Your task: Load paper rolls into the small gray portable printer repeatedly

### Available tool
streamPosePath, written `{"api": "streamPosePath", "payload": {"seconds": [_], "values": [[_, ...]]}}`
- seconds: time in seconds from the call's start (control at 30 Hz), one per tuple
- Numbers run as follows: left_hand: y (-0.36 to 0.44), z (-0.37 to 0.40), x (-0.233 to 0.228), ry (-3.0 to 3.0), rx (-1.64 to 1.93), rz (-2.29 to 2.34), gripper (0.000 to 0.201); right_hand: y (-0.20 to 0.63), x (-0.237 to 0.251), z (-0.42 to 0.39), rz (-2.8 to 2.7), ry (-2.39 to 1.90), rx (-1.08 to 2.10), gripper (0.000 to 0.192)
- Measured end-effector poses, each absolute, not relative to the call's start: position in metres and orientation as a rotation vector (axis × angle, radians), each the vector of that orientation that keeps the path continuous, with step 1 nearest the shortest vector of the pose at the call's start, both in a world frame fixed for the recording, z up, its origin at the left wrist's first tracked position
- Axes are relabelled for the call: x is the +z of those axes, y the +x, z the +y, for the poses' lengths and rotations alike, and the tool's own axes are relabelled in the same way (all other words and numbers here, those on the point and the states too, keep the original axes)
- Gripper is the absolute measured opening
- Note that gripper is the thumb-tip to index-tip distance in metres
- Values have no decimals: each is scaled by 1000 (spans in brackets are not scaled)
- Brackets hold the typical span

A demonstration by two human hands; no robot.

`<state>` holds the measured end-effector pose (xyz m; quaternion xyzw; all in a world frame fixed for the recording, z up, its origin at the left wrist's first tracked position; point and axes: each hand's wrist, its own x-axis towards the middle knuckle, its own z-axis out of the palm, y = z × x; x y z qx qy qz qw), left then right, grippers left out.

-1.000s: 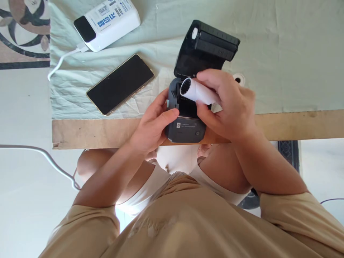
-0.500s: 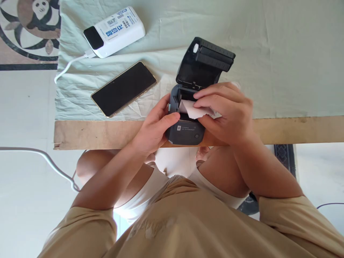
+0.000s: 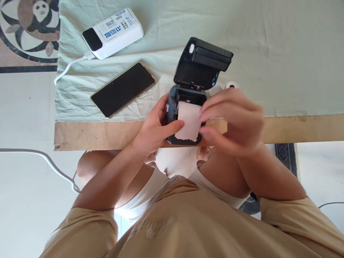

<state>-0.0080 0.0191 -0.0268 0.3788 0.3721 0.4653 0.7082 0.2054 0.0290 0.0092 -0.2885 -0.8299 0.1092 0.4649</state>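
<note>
The fingers (image 3: 161, 106) of the left hand (image 3: 152, 132) grip the black printer (image 3: 190, 95), its raised lid (image 3: 201, 62) beyond them, their thumb (image 3: 176, 126) on the paper strip (image 3: 191, 120). The blurred right hand (image 3: 238, 123) holds thumb and fingers apart beside the strip; contact, I cannot tell.

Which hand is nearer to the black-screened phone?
Left. The left hand holds the open black device, off the phone's lower right in view; the right hand is farther right, at the device's opposite side.
</note>
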Motion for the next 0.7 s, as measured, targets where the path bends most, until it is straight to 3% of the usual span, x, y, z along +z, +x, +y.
{"api": "streamPosePath", "payload": {"seconds": [0.13, 0.2, 0.37, 0.5, 0.6, 0.7], "values": [[-10, 17, -32, 866, 998, 827, 87, 214, 3, 45, -1697, -891, 299, 39], [-10, 16, -34, 877, 1001, 821, 88, 214, -1, 50, -1676, -895, 388, 47], [-8, 14, -32, 890, 1043, 860, 82, 211, 1, 48, -1773, -820, 226, 3], [-7, 13, -26, 820, 1109, 883, 71, 217, 5, 39, -2054, -935, 382, 5], [-8, 11, -24, 821, 1129, 883, 72, 220, 1, 34, -2101, -1073, 597, 29], [-9, 7, -23, 849, 1161, 895, 56, 217, -6, 31, -2044, -1062, 834, 64]]}}
